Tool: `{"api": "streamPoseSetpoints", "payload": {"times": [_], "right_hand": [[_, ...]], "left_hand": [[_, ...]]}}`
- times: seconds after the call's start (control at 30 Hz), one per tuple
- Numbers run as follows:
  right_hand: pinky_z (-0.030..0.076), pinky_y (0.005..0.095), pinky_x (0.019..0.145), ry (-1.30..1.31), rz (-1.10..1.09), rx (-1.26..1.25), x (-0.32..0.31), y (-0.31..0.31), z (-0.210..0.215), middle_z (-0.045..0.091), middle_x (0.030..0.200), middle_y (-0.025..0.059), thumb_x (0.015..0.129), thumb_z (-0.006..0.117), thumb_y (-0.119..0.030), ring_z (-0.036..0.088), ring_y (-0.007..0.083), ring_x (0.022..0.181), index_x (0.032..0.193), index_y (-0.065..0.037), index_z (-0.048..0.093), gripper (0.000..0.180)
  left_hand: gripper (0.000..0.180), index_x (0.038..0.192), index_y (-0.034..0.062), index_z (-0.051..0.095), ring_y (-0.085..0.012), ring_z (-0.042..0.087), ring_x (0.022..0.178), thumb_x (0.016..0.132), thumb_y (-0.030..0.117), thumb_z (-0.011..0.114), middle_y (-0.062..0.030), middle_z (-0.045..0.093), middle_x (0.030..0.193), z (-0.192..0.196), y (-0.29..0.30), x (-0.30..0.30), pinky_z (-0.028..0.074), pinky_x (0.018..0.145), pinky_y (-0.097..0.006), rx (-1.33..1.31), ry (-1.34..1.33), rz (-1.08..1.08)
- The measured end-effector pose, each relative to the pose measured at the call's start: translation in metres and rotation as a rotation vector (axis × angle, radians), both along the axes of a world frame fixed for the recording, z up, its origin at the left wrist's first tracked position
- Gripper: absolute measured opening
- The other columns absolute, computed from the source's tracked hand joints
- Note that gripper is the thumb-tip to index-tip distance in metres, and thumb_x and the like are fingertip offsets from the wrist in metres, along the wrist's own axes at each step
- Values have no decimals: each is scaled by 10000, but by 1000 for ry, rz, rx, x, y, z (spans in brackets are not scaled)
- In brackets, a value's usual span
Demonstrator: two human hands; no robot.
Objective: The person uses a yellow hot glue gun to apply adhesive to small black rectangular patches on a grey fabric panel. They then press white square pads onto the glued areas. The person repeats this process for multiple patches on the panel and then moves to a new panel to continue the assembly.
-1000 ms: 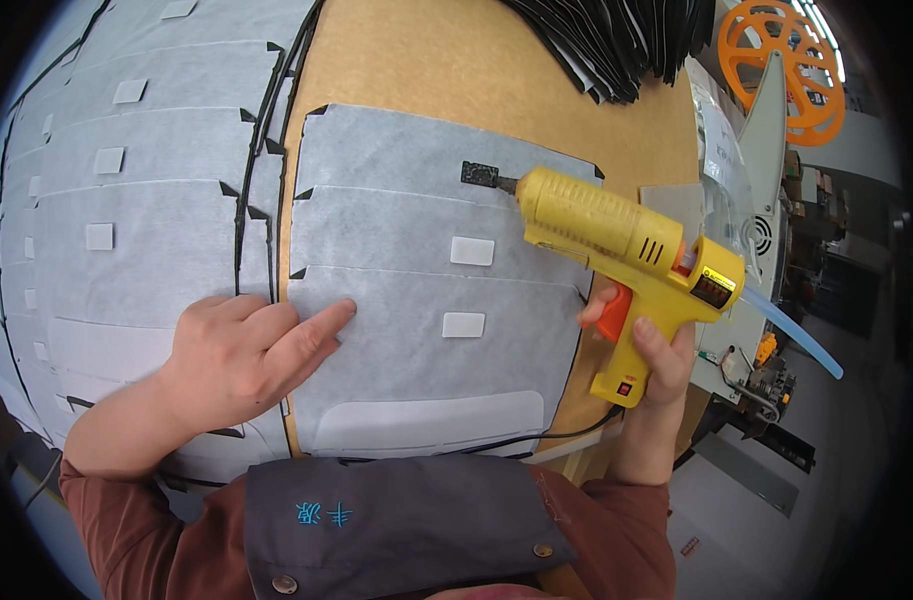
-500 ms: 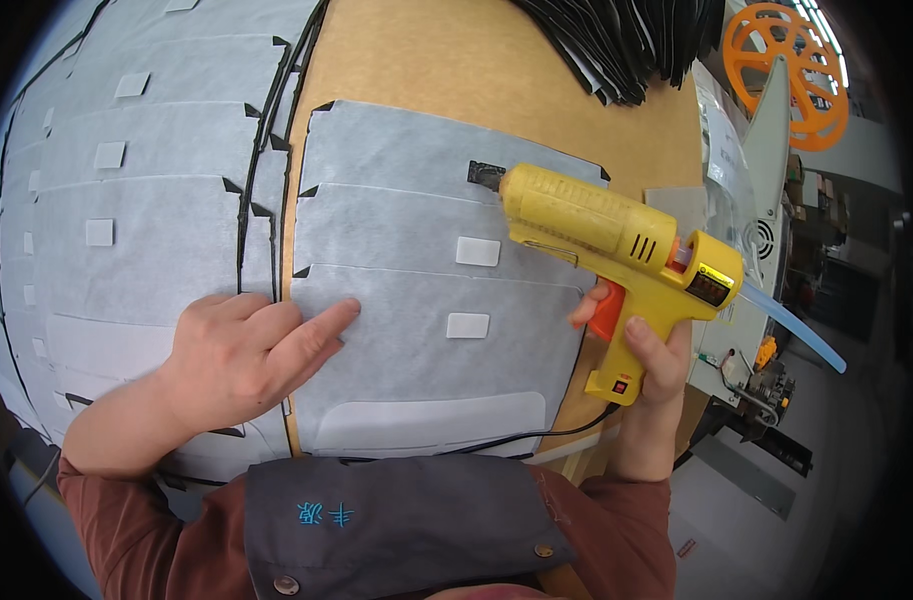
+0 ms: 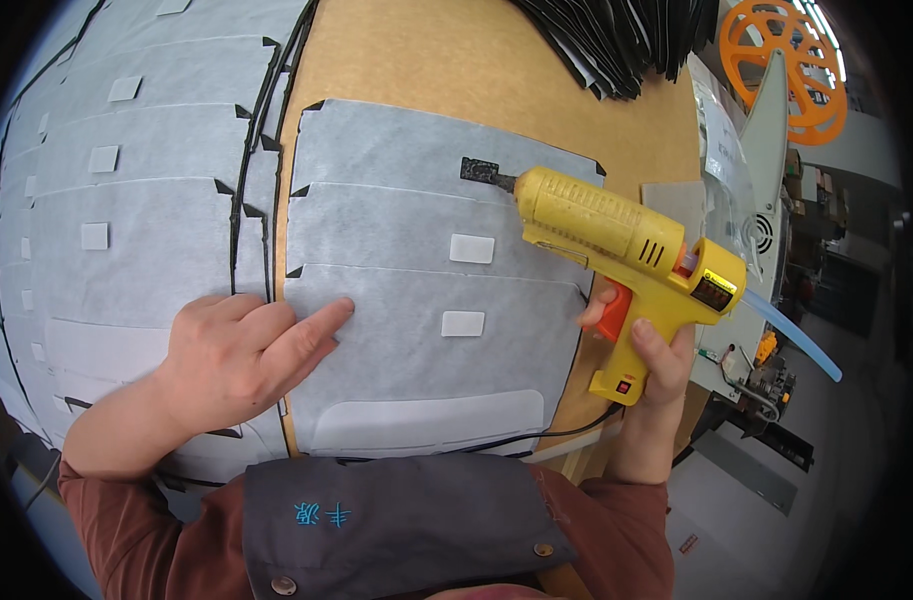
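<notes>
The yellow plastic glue gun (image 3: pixel 626 235), clamped in the fingers of the right hand (image 3: pixel 664 362), has shifted slightly rightward over the white sheet (image 3: pixel 396 230), revealing more black rectangular patch (image 3: pixel 478 170), while the left hand (image 3: pixel 238 350) rests, index finger apart.

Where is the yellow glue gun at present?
The yellow glue gun is right of centre in the head view, in the right hand, its nozzle by the black patch.
</notes>
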State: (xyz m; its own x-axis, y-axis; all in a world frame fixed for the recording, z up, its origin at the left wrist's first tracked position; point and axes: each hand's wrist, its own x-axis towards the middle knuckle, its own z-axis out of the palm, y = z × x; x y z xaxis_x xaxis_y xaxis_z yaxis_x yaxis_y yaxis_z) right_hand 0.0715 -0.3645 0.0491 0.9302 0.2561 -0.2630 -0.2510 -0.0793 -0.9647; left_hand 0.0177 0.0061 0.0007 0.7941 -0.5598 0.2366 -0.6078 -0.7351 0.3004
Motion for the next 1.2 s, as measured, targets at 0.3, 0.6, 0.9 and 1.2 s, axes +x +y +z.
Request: {"api": "streamPoseSetpoints", "payload": {"times": [0.3, 0.6, 0.9, 1.2], "right_hand": [[540, 408, 814, 9, 2, -18, -1, 1, 4, 624, 1090, 216, 863, 631, -153, 666, 297, 911, 1331, 76, 451, 551], [539, 405, 819, -24, 47, 24, 11, 16, -2, 625, 1086, 209, 864, 624, -126, 665, 294, 920, 1341, 66, 446, 544], [545, 406, 811, -34, 83, 4, 16, 11, -4, 629, 1080, 202, 870, 633, -141, 670, 289, 917, 1336, 63, 455, 538], [546, 399, 810, -28, 46, -11, 13, 11, -4, 632, 1085, 194, 861, 644, -161, 672, 285, 914, 1336, 71, 457, 560]], "left_hand": [[419, 1198, 156, 691, -94, 435, 494, 787, 189, 764, 47, 401, 616, 1, 0, 0, 338, 418, -268, 4, 2, -3], [404, 1192, 159, 692, -91, 433, 492, 795, 190, 759, 50, 408, 618, 1, 0, 0, 334, 415, -265, 1, -6, 2], [389, 1196, 149, 689, -83, 425, 485, 814, 197, 748, 50, 408, 612, 2, 1, 1, 324, 405, -259, 4, 10, -9], [385, 1191, 142, 693, -82, 418, 480, 814, 199, 750, 48, 398, 608, 1, 1, 0, 318, 401, -259, 6, 12, -12]]}}
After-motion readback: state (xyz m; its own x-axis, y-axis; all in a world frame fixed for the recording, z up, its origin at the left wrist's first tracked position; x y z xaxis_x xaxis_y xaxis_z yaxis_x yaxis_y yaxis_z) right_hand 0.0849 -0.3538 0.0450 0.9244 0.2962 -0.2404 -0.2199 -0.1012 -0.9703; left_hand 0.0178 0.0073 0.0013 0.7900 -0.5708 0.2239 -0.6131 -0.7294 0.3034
